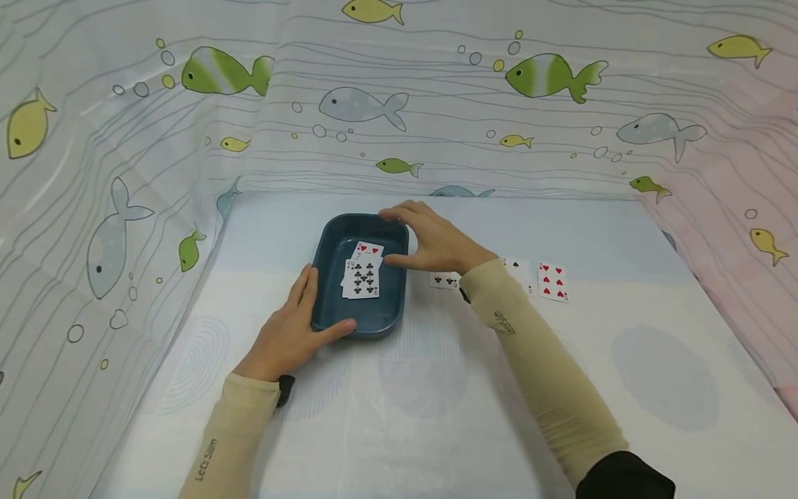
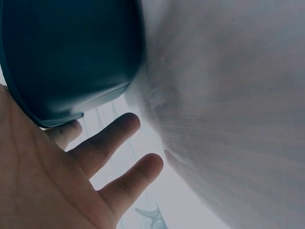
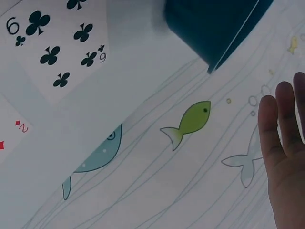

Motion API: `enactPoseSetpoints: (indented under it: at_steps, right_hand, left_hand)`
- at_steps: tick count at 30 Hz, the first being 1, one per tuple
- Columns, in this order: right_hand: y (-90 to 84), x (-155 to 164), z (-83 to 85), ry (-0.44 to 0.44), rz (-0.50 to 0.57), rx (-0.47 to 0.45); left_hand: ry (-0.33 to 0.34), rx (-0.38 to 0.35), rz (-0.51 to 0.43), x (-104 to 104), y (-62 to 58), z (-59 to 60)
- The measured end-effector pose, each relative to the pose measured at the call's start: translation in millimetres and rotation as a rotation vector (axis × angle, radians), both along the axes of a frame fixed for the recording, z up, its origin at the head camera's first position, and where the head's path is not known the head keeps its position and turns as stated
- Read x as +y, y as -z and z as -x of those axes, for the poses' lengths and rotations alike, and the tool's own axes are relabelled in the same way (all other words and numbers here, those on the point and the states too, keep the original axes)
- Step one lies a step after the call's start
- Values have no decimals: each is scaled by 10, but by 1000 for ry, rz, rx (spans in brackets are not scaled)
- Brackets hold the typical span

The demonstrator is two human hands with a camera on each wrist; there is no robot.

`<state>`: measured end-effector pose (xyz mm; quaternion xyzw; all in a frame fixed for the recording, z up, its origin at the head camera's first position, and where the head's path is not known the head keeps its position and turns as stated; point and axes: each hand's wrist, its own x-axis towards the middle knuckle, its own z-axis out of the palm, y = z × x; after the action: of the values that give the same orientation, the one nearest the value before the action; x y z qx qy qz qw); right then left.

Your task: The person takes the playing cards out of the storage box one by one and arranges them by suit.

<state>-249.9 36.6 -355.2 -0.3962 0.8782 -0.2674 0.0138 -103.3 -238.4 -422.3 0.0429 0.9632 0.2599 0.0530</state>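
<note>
A dark teal rectangular tray [image 1: 391,305] sits on the table with a few overlapping playing cards inside. A black club card [image 1: 361,281] lies uppermost, partly covering a red heart card [image 1: 374,248]. My left hand [image 1: 289,339] rests along the tray's left side, thumb at its near rim. The left wrist view shows its fingers [image 2: 112,138] extended and spread beside the tray wall. Over the tray's far right corner reaches my right hand [image 1: 433,239], thumb and fingers apart, nothing visible between them. Whether it touches the rim, I cannot tell.
Right of the tray lie face-up cards in a row: a six of clubs [image 3: 57,47], a two of diamonds [image 3: 12,133], a two of spades [image 1: 519,270] and a six of hearts [image 1: 553,281]. My right forearm partly covers this row. A fish-patterned sheet [image 1: 449,145] hangs behind the table.
</note>
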Motion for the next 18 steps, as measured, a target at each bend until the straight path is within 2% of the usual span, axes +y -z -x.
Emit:
enactPoseSetpoints:
  at_steps: [9, 18]
  right_hand:
    - [108, -306, 39, -48, -39, -51]
    - [286, -558, 18, -73, -231, -3]
  left_hand:
    - [6, 8, 4, -6, -4, -1]
    - [7, 11, 4, -1, -11, -10]
